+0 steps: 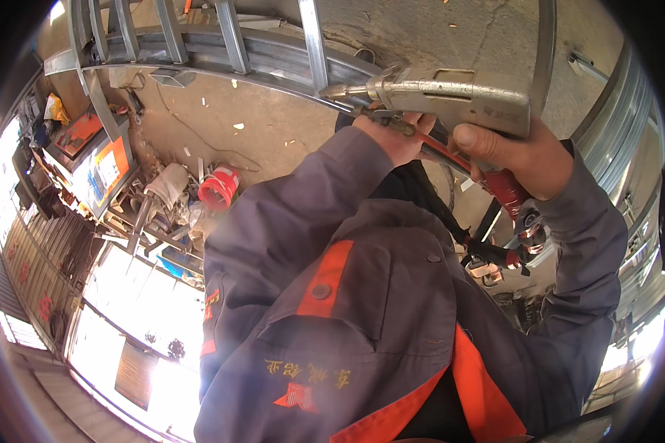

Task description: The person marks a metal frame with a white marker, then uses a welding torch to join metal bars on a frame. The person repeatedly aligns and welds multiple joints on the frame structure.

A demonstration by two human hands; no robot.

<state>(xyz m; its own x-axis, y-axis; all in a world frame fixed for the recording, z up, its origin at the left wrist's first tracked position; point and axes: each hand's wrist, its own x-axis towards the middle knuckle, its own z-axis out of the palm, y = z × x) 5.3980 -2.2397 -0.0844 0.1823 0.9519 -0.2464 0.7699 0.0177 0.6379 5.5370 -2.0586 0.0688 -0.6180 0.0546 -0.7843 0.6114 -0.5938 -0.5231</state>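
Right, your right hand (521, 151) is wrapped tight around the grey metal welding gun (451, 96) up at one o'clock, thumb lying along its side, nozzle pointing toward eleven at the curved steel rails (273, 55). Your left hand (395, 136) is closed just under the gun's front end, at twelve o'clock, gripping the red hose (506, 188) that runs back from it. That gun looks solid and heavy, rigid all through, so the boxy body where your right hand sits seems the sound place to hold. The hose looks stiff yet bendy, trailing down toward four o'clock to its fittings (528, 229). A red reel (218, 188) lies on the concrete floor (273, 125) at nine o'clock
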